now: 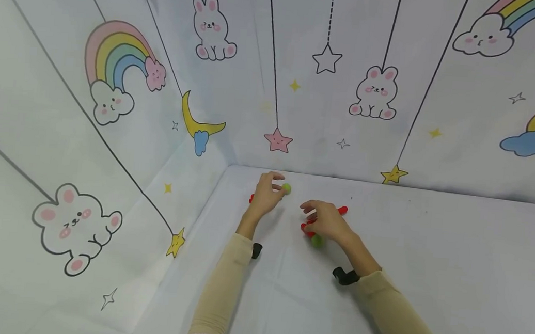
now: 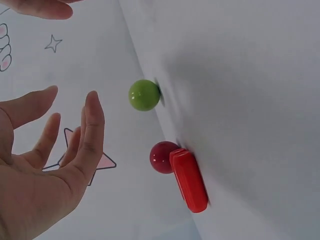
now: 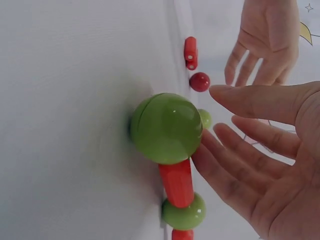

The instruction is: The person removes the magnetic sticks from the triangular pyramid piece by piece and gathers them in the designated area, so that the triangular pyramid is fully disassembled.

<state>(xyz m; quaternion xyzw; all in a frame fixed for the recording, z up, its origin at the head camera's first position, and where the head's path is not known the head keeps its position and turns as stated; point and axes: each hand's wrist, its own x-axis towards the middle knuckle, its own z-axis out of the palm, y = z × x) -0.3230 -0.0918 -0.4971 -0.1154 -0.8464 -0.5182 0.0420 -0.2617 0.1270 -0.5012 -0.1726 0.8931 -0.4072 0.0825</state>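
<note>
My left hand (image 1: 267,194) hovers near the back of the white table, fingers spread and slightly bent around nothing. Beside its fingertips lies a small green ball (image 1: 286,188). The left wrist view also has a dark red ball (image 2: 164,157) touching a red bar-shaped piece (image 2: 189,180). Over more pieces, my right hand (image 1: 326,221) has its fingers loosely bent. Its fingertips come right at the edge of a larger-looking green ball (image 3: 167,127) in the right wrist view. Past that ball are a red bar (image 3: 177,185) and another green ball (image 3: 183,211).
A red stick-like piece (image 1: 342,210) lies behind my right hand, which partly covers other red pieces (image 1: 307,230). Further red pieces (image 3: 190,52) sit at the far left. The white table (image 1: 428,261) meets a printed backdrop (image 1: 333,156) along its rear edge.
</note>
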